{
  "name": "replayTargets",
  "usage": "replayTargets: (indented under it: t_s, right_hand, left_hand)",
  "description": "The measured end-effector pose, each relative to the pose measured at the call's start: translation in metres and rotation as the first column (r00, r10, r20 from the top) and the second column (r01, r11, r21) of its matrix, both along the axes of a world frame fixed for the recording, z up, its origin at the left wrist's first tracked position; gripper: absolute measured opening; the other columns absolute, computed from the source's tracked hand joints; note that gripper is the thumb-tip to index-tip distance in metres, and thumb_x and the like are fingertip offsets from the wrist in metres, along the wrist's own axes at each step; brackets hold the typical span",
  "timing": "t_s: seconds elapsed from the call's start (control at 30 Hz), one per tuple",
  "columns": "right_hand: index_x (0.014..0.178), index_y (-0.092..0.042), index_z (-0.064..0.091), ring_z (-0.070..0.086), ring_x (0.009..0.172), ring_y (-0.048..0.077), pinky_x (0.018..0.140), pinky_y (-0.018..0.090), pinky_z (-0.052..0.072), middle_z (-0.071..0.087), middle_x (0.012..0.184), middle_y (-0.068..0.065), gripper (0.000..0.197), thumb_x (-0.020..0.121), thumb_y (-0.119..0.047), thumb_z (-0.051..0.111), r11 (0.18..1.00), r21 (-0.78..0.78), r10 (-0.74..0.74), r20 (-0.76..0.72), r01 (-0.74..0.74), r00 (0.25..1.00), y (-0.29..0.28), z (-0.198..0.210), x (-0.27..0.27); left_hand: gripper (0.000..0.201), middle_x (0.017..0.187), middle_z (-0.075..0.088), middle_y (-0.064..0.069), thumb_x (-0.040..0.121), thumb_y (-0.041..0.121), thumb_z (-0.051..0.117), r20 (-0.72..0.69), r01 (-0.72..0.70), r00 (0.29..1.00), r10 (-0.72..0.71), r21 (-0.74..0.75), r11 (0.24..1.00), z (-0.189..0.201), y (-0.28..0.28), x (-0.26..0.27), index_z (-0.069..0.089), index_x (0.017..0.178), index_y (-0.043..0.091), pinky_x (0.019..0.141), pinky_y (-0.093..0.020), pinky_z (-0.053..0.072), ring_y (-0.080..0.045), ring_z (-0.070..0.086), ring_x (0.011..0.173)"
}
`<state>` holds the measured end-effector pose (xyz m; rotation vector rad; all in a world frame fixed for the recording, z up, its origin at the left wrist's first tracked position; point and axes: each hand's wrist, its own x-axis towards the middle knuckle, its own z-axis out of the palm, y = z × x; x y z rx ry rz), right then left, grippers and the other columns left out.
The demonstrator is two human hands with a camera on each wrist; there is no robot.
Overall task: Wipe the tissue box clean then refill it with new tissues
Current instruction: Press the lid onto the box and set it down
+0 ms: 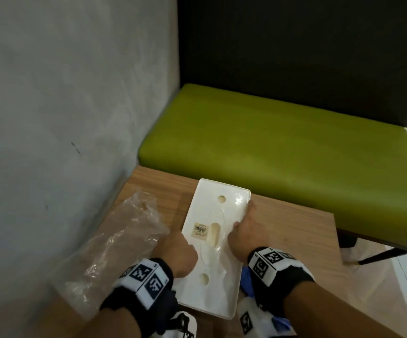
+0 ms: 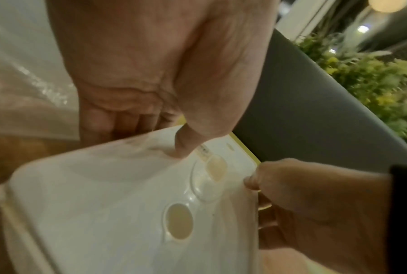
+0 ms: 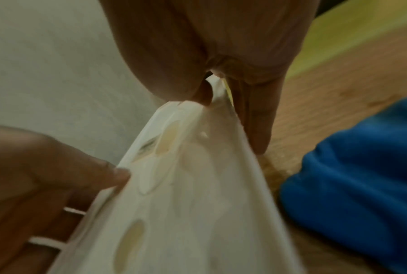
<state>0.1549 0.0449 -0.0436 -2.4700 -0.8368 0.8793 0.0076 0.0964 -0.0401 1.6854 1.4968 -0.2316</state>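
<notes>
Head view: tissue box [image 1: 218, 242] hides both hands' fingertips.

Item 1: tissue box [image 1: 216, 242], lying on the tabletop [image 1: 290, 230] between my hands, long axis running away from me.

Item 2: my left hand [image 1: 179, 252], on the box's left edge, thumb on its upper face.

Item 3: my right hand [image 1: 246, 234], on the box's right edge, fingers along the side.

Item 4: plastic bag [image 1: 114, 242], on the tabletop left of my left hand, next to the wall [image 1: 63, 106].

Item 5: cloth [image 3: 352, 185], on the tabletop just right of my right hand, close to the near edge.

Item 6: bench seat [image 1: 283, 142], beyond the tabletop, ahead of both hands.
</notes>
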Motion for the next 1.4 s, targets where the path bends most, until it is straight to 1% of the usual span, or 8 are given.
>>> replayTargets:
  t_s: [0.1, 0.23, 0.47, 0.57, 0.77, 0.93, 1.23, 1.4]
  right_hand:
    - [0.149, -0.021, 0.015, 0.062, 0.085, 0.027, 0.071, 0.034, 0.044, 0.058, 0.089, 0.001, 0.069, 0.092, -0.017, 0.053, 0.999, 0.045, -0.015, -0.049, 0.017, 0.999, -0.002, -0.001, 0.004]
    - [0.136, -0.014, 0.036, 0.045, 0.061, 0.004, 0.062, 0.025, 0.036, 0.044, 0.073, -0.013, 0.047, 0.094, -0.030, 0.053, 0.995, 0.103, 0.020, -0.076, -0.012, 0.997, -0.015, -0.003, 0.019]
    - [0.140, -0.024, 0.037, 0.056, 0.112, 0.034, 0.095, 0.043, 0.044, 0.061, 0.124, 0.010, 0.053, 0.090, -0.015, 0.052, 0.966, 0.234, -0.053, -0.243, 0.112, 0.969, -0.031, 0.019, 0.039]
    - [0.135, -0.017, 0.047, 0.051, 0.124, 0.034, 0.101, 0.042, 0.037, 0.055, 0.137, 0.013, 0.042, 0.100, -0.038, 0.034, 0.961, 0.262, -0.018, -0.240, 0.083, 0.971, -0.019, 0.038, 0.039]
    - [0.137, -0.026, 0.047, 0.059, 0.114, 0.032, 0.098, 0.053, 0.048, 0.059, 0.133, 0.004, 0.114, 0.050, -0.099, 0.039, 0.944, 0.276, -0.010, -0.529, 0.183, 0.848, 0.009, 0.082, 0.038]
    - [0.135, -0.032, 0.041, 0.065, 0.101, 0.028, 0.078, 0.051, 0.058, 0.064, 0.120, -0.001, 0.126, 0.026, -0.083, 0.077, 0.906, 0.294, -0.050, -0.638, 0.304, 0.768, 0.011, 0.104, 0.037]
    - [0.145, -0.043, 0.006, 0.058, 0.109, 0.033, 0.094, 0.055, 0.051, 0.054, 0.126, 0.004, 0.140, 0.031, -0.063, 0.085, 0.872, 0.256, -0.180, -0.625, 0.418, 0.760, -0.006, 0.080, 0.023]
    - [0.146, -0.042, 0.011, 0.057, 0.107, 0.033, 0.096, 0.055, 0.049, 0.053, 0.124, 0.006, 0.123, 0.043, -0.055, 0.076, 0.850, 0.272, -0.189, -0.643, 0.451, 0.743, -0.014, 0.070, 0.030]
  left_hand:
    - [0.052, 0.131, 0.062, -0.001, 0.096, 0.029, 0.050, 0.118, -0.125, 0.984, 0.136, -0.097, 0.987, 0.001, -0.005, -0.001, 0.034, 0.145, 0.022, 0.091, -0.034, 0.049, -0.023, 0.060, 0.113]
    - [0.036, 0.110, 0.065, 0.001, 0.089, 0.042, 0.065, 0.277, -0.267, 0.901, 0.335, -0.254, 0.929, 0.006, -0.019, 0.004, 0.044, 0.109, 0.020, 0.081, -0.034, 0.052, -0.017, 0.064, 0.097]
    - [0.050, 0.106, 0.067, -0.011, 0.068, 0.029, 0.081, 0.399, -0.287, 0.843, 0.362, -0.235, 0.929, 0.037, -0.034, 0.026, 0.035, 0.085, 0.022, 0.084, -0.040, 0.054, -0.026, 0.065, 0.098]
    - [0.049, 0.101, 0.062, -0.001, 0.069, 0.030, 0.081, 0.369, -0.282, 0.892, 0.262, 0.001, 0.959, 0.058, -0.041, 0.035, 0.034, 0.083, 0.024, 0.066, -0.029, 0.044, -0.017, 0.059, 0.089]
    - [0.077, 0.125, 0.046, -0.001, 0.064, 0.043, 0.083, 0.167, -0.219, 0.974, 0.155, 0.497, 0.840, 0.095, -0.058, 0.044, 0.035, 0.122, 0.022, 0.084, -0.040, 0.052, -0.027, 0.056, 0.109]
    - [0.078, 0.120, 0.041, 0.002, 0.067, 0.052, 0.073, 0.056, -0.053, 0.998, 0.022, 0.633, 0.773, 0.101, -0.081, 0.036, 0.032, 0.129, 0.028, 0.083, -0.043, 0.054, -0.023, 0.054, 0.106]
    - [0.104, 0.146, 0.011, 0.007, 0.080, 0.062, 0.061, -0.112, 0.215, 0.976, -0.188, 0.646, 0.732, 0.090, -0.109, 0.017, -0.005, 0.153, 0.027, 0.111, -0.035, 0.031, -0.018, 0.025, 0.131]
    - [0.080, 0.143, 0.028, 0.016, 0.081, 0.074, 0.049, 0.098, 0.073, 0.985, -0.145, 0.521, 0.850, 0.086, -0.105, -0.019, 0.033, 0.148, 0.033, 0.107, -0.033, 0.043, -0.009, 0.040, 0.129]
